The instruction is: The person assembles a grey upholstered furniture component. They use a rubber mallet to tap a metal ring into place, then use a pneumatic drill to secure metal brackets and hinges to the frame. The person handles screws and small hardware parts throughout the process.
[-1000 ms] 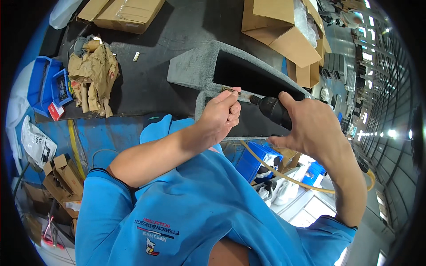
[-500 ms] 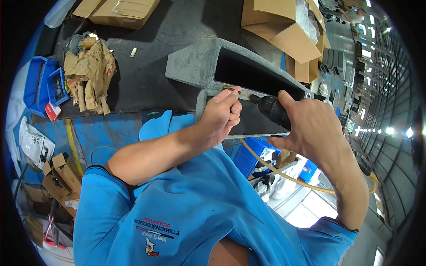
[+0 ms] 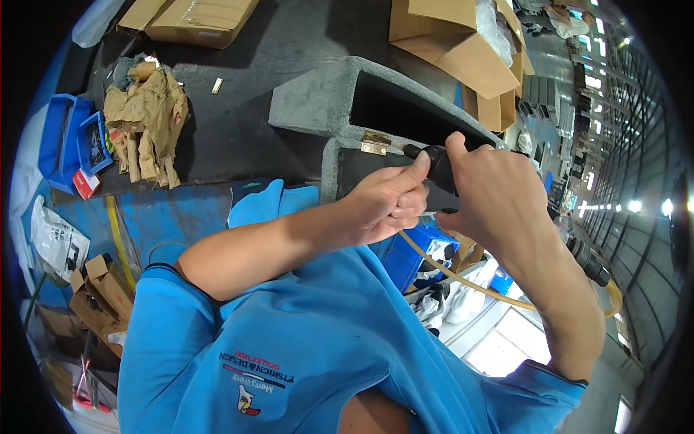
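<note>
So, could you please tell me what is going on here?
A person in a blue shirt grips a black power tool in the right hand, its tip pointing toward a brass-coloured hinge on a grey fabric-covered box. The left hand is curled close to the tool's front end; whether it holds anything is hard to tell. On the dark worktable, a small metal piece lies apart, near crumpled brown paper.

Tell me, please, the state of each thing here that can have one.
Drill, held; running or stopped, cannot tell
Right hand, closed around the drill
Left hand, fingers curled, near the drill's front
Hinge, unfolded
Grey box, open
Right cardboard box, open, flaps out
Brown paper, crumpled
</note>
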The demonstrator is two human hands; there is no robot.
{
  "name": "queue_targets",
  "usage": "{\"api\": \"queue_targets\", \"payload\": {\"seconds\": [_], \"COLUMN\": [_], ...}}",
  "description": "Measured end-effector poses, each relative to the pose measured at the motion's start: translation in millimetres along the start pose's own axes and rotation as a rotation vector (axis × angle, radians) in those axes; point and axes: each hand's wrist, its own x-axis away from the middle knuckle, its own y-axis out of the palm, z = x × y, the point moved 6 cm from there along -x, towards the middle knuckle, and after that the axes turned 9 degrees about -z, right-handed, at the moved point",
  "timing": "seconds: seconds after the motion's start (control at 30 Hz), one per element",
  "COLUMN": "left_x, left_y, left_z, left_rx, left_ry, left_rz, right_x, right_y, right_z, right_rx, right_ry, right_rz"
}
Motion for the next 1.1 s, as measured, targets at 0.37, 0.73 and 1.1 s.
{"api": "queue_targets", "payload": {"seconds": [0.37,0.73,1.1], "left_x": [-1,2,19], "left_y": [0,-7,-29], "left_z": [4,8,22], "left_rx": [0.059,0.022,-0.232], "left_ry": [0.146,0.13,0.254], "left_rz": [-0.056,-0.088,0.276], "right_x": [-8,-17,32], "right_y": [-6,-12,53], "right_z": [-15,-22,59], "right_rx": [0.047,0.073,-0.588], "right_ry": [0.025,0.028,-0.036], "right_rz": [-0.028,-0.084,0.032]}}
